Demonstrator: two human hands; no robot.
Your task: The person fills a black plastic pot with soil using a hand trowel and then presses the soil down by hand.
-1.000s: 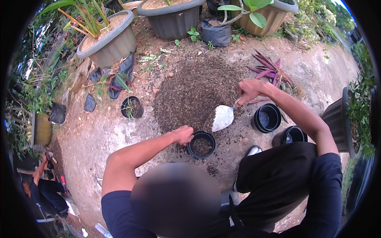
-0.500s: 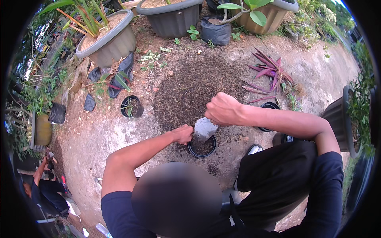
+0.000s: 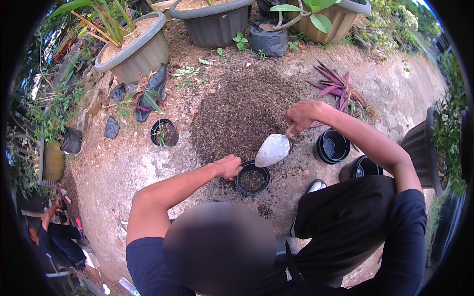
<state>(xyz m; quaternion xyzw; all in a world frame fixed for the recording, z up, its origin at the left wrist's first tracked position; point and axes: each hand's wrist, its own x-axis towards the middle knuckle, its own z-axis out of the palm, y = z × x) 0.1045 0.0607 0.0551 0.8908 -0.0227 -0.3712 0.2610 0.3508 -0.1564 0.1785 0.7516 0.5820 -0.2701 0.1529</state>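
Left arm point(image 3: 165, 190): raised from the lower left, elbow bent outward, forearm slanting up and right.
Left grip point(image 3: 227, 167): knuckles uppermost, narrowed onto the upper-left rim of a small, round, black plastic pot point(image 3: 253, 193); fingertips tucked out of sight.
Right arm point(image 3: 373, 140): bent at the elbow beside the knee, forearm reaching up and left.
Right grip point(image 3: 302, 116): curled firmly around the brown handle of a trowel with a broad, rounded, pale metal blade point(image 3: 273, 150); handle mostly covered.
Blade: slanting down-left, tip at the pot's upper-right rim; perhaps just clear of it, depth being hard to judge.
Pot: upright on rough grey ground point(image 3: 192, 244), partly filled, beside a flat dark-brown spread of soil point(image 3: 237, 111).
Lower middle: covered by a dark, blurred, rounded shape point(image 3: 219, 249).
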